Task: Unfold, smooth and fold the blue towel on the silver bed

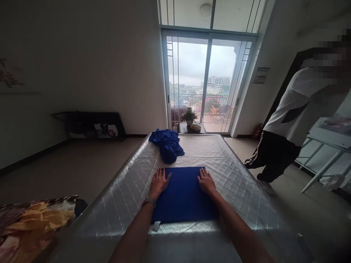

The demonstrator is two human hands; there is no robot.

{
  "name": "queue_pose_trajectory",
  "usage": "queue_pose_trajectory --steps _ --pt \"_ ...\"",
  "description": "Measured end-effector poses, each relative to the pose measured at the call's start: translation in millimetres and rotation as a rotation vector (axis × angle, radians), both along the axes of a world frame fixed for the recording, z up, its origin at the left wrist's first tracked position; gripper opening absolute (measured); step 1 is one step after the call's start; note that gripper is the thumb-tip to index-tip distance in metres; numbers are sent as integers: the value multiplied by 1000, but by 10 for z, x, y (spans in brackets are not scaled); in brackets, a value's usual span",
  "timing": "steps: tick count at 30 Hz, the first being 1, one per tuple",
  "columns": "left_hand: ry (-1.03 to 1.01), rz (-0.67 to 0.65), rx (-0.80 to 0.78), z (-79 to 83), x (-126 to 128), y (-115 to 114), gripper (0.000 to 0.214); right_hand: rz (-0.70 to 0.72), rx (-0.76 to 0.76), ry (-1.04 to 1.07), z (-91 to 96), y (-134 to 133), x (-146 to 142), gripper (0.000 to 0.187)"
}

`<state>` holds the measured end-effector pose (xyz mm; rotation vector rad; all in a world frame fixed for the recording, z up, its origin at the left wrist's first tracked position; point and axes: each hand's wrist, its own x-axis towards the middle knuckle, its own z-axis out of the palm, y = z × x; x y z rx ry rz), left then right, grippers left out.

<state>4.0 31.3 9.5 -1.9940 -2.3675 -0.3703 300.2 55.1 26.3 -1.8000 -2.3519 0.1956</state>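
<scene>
A flat blue rectangle that looks like a folding board or smoothly folded cloth (185, 197) lies in front of me on a silver quilted table cover (236, 197). My left hand (159, 181) rests flat on its far left corner, fingers stretched out. On the far right corner lies my right hand (206, 180), also flat with fingers extended. A small pale tag (156, 226) sticks out at the near left edge. Beyond the rectangle, a crumpled blue garment (168, 144) sits near the table's far left edge.
Patterned and yellow cloths (41, 223) are heaped at the lower left. A potted plant (189, 116) stands on a chair past the table's far end, before a sliding glass door (186, 84). A person in a white top (298, 98) stands at right, near a white table (333, 137).
</scene>
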Motion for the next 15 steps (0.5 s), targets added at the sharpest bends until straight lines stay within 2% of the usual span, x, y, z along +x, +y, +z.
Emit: queue_pose_trajectory --steps 4,6,8,13,15 --pt "13 12 -88 100 -22 39 85 3 18 -7 5 -11 -5 63" --pt "5 41 -102 154 102 85 86 3 21 -9 10 -10 -13 63" --pt "-17 -5 -71 196 391 137 85 3 20 -9 8 -9 -17 63" --pt "-95 -445 -29 189 1524 213 75 51 33 -51 -62 9 36 60" --pt "-136 -495 -46 150 1835 209 74 81 41 -83 -111 25 69 61"
